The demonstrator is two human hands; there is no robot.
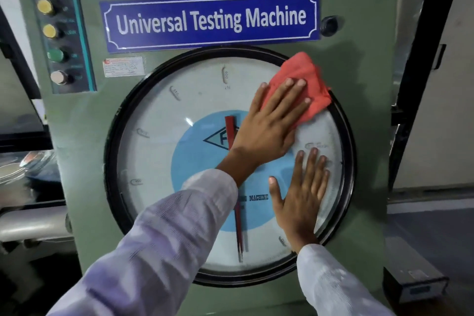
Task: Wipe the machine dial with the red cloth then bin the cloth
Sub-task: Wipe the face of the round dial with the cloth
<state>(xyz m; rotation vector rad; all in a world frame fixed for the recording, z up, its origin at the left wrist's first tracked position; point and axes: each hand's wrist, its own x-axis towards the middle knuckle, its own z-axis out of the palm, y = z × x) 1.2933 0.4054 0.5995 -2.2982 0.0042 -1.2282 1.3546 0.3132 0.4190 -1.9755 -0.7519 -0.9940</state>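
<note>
The machine dial (pixel 164 161) is a large round glass face with a black rim, a blue centre and a red pointer, set in a green panel. The red cloth (pixel 305 72) lies bunched against the dial's upper right edge, overlapping the rim. My left hand (pixel 272 123) presses flat on the cloth, with its fingers spread over the lower part. My right hand (pixel 300 200) rests flat on the glass at the lower right, fingers apart, holding nothing. No bin is in view.
A blue "Universal Testing Machine" sign (pixel 210 20) sits above the dial. A column of push buttons (pixel 55 41) runs down the panel's upper left. A black post (pixel 420 59) stands to the right, with a dark box (pixel 415 282) on the floor below it.
</note>
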